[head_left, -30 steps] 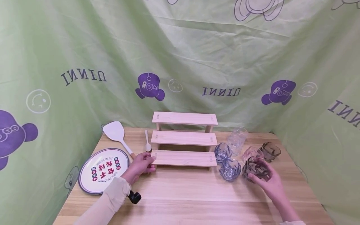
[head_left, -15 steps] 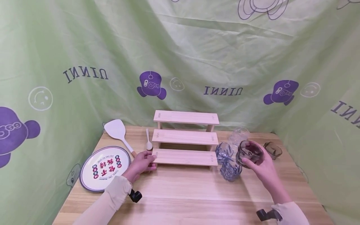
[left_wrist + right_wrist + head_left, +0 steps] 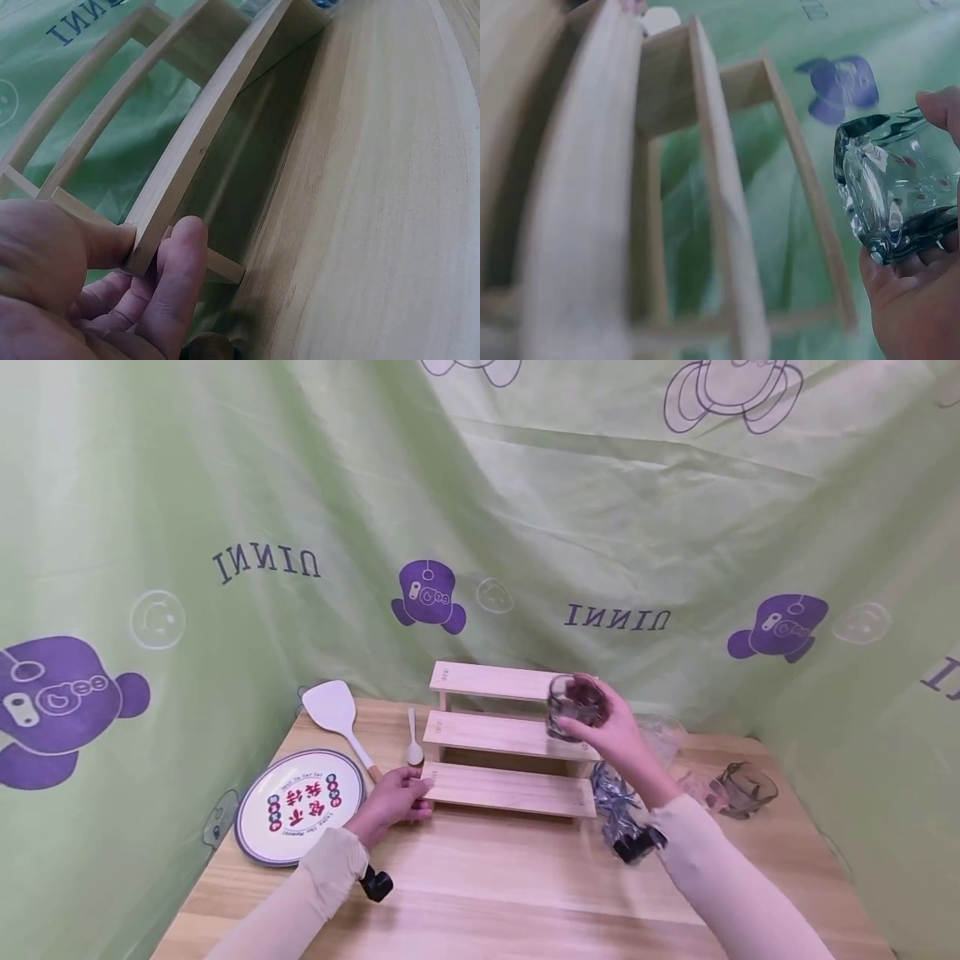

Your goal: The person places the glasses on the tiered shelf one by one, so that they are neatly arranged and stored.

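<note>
A three-step wooden rack (image 3: 510, 789) stands at the middle of the table. At its lowest step's left end, my left hand (image 3: 392, 802) pinches the board, thumb on top and fingers beneath, as the left wrist view shows. My right hand (image 3: 618, 735) holds a dark grey glass cup (image 3: 573, 706) in the air, over the right part of the upper two steps. In the right wrist view the thick base of the glass cup (image 3: 877, 187) faces the rack, with fingers round its side. Blue-tinted glass cups (image 3: 611, 789) stand right of the rack, partly behind the right forearm.
Another dark grey cup (image 3: 746, 789), a pink cup (image 3: 701, 785) and clear glassware (image 3: 663, 735) are on the right. On the left lie an oval plate (image 3: 300, 806), a white spatula (image 3: 333, 706) and a small spoon (image 3: 414, 747). A green curtain (image 3: 525, 510) hangs behind.
My right hand has lifted the dark grey cup from among the other glasses and carried it left and up over the rack. The left hand keeps its grip; the head view has shifted slightly.
</note>
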`<state>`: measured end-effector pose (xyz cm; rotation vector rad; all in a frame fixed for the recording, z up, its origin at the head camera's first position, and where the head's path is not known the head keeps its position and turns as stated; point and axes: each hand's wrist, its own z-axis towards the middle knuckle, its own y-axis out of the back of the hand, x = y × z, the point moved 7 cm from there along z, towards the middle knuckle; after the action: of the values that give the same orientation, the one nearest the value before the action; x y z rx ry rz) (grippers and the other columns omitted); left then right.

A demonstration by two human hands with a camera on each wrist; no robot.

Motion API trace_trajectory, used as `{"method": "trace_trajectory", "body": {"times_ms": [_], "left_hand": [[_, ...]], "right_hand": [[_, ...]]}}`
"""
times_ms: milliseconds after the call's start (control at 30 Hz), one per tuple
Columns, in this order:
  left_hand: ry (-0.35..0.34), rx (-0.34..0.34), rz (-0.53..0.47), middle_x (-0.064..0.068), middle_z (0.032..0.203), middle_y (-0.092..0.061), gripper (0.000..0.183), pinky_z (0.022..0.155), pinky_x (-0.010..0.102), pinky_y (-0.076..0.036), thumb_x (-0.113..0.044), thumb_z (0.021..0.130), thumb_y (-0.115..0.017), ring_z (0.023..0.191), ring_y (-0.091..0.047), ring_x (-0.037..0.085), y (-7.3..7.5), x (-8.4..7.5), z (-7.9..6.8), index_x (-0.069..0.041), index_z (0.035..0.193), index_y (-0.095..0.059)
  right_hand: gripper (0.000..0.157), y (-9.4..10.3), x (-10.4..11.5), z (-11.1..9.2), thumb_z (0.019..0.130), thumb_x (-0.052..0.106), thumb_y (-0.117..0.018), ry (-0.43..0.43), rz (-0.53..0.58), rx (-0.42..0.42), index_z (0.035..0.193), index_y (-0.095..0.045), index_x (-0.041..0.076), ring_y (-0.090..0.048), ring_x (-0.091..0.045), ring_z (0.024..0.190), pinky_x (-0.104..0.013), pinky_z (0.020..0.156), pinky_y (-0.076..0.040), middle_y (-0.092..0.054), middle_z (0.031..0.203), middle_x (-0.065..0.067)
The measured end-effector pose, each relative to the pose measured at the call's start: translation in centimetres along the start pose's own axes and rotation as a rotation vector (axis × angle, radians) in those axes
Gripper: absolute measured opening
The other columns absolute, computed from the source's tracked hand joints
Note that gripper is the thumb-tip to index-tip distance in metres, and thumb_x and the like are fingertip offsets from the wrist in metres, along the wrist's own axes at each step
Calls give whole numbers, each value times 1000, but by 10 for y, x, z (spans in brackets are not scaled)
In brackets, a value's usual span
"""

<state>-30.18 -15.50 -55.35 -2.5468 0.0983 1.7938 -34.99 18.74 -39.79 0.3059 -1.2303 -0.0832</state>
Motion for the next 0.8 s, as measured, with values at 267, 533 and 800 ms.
{"method": "trace_trajectory", "body": {"times_ms": [267, 533, 800], "left_hand": [[-15, 6, -17, 18, 100, -57, 39, 71, 37, -65, -5, 101, -61, 75, -64, 23, -2, 0, -1, 10, 133, -45], [8, 7, -15, 18, 103, -57, 41, 71, 36, -65, -6, 101, -63, 78, -64, 24, -3, 5, 1, 9, 135, -46], [-2, 25, -13, 17, 103, -57, 41, 72, 37, -65, -6, 101, -62, 77, -64, 23, -2, 2, 1, 9, 135, -46]], "right_hand": [[74, -76, 17, 79, 76, 14, -92, 46, 145, 48, 140, -55, 9, -59, -30, 117, -33, 101, -54, -58, 135, -17], [73, -132, 19, 119, 76, 22, -92, 23, 69, 89, 136, -56, 2, -60, -24, 108, -34, 97, -54, -62, 124, -13], [78, -149, 17, 133, 71, 29, -95, -13, -1, 83, 135, -57, 8, -58, -21, 112, -34, 100, -51, -61, 127, -7]]}}
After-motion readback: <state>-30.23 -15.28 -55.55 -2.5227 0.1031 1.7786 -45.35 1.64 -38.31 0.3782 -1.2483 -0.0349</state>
